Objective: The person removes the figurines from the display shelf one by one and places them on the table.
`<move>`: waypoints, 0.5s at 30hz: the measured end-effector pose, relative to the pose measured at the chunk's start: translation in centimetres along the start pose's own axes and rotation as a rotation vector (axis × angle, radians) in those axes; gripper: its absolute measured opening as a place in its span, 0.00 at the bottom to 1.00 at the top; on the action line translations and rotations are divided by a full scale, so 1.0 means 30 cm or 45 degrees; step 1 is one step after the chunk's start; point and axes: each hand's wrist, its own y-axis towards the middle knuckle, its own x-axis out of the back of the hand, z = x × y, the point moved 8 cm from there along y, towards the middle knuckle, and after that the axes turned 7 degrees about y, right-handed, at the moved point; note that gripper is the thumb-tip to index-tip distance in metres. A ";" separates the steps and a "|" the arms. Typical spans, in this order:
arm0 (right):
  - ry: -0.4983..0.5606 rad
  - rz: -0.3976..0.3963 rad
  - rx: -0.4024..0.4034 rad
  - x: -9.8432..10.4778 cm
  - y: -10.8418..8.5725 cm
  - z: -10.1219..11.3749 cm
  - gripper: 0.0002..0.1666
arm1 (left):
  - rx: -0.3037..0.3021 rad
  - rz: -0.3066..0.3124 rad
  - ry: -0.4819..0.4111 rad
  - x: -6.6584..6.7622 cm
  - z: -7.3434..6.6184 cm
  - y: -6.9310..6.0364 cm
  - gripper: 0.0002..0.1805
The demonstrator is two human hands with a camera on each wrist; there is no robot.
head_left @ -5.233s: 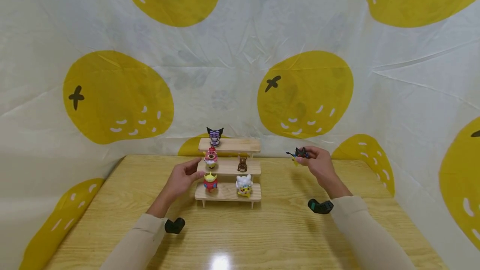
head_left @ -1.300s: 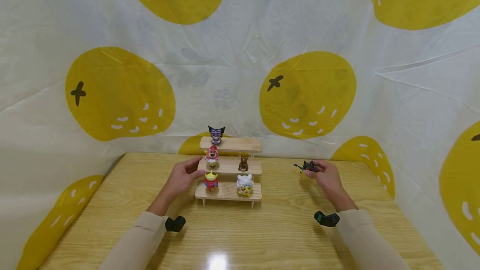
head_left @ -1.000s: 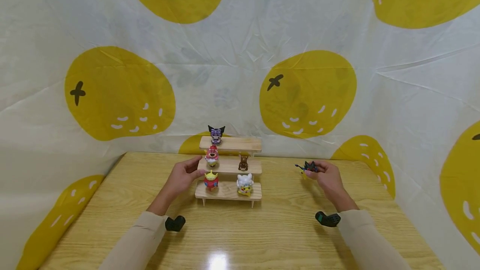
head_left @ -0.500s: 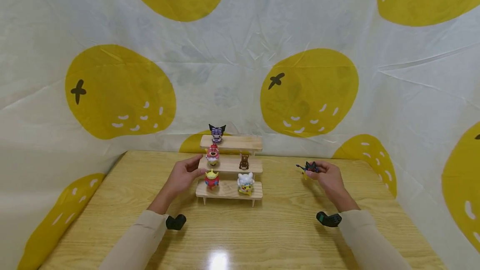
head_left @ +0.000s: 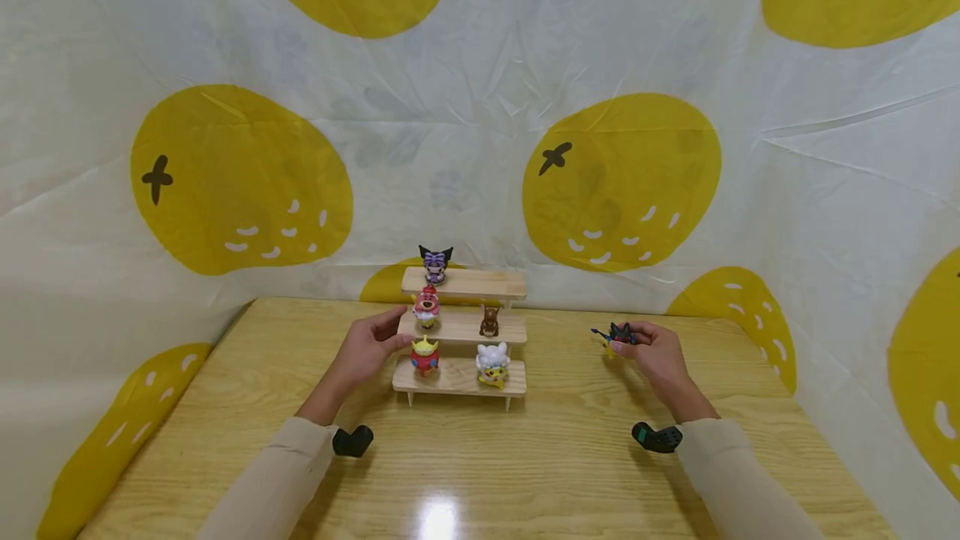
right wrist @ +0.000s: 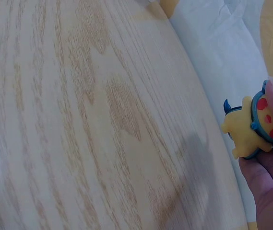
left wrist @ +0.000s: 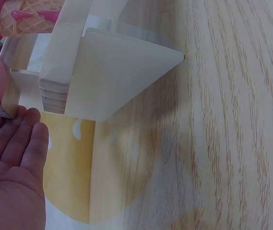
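Observation:
My left hand (head_left: 367,352) holds the left end of the middle plank of a three-tier wooden stand (head_left: 450,327); in the left wrist view thumb and fingertips lie around that plank end (left wrist: 12,96). Out to the right of the stand, my right hand (head_left: 660,357) pinches a small yellow figure with a dark hood (head_left: 621,334). The right wrist view shows this figure (right wrist: 242,127) tilted, its red-cheeked face partly behind the thumb, above the table surface.
A purple-black figure (head_left: 435,263) stands on the top tier, pink (head_left: 426,307) and brown (head_left: 490,321) ones on the middle, red (head_left: 424,355) and white-yellow (head_left: 492,365) ones on the bottom. Behind the table (head_left: 570,457) hangs a patterned cloth (head_left: 442,148).
Since the oldest frame, my right hand has moved right and slightly down with the figure, then stayed nearly still. My left hand has kept its place at the stand. The head view has shifted slightly.

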 end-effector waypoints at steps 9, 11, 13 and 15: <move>-0.003 0.004 -0.002 -0.002 0.004 -0.007 0.28 | -0.011 0.000 0.015 0.000 -0.002 0.006 0.35; -0.001 0.006 0.001 -0.003 0.004 -0.008 0.28 | -0.019 -0.003 0.018 0.001 -0.001 0.007 0.35; -0.002 0.012 0.002 -0.005 0.004 -0.009 0.27 | -0.019 -0.005 0.017 0.002 -0.001 0.006 0.35; -0.003 0.016 0.000 -0.007 0.003 -0.011 0.27 | -0.014 -0.008 0.013 0.002 -0.001 0.006 0.35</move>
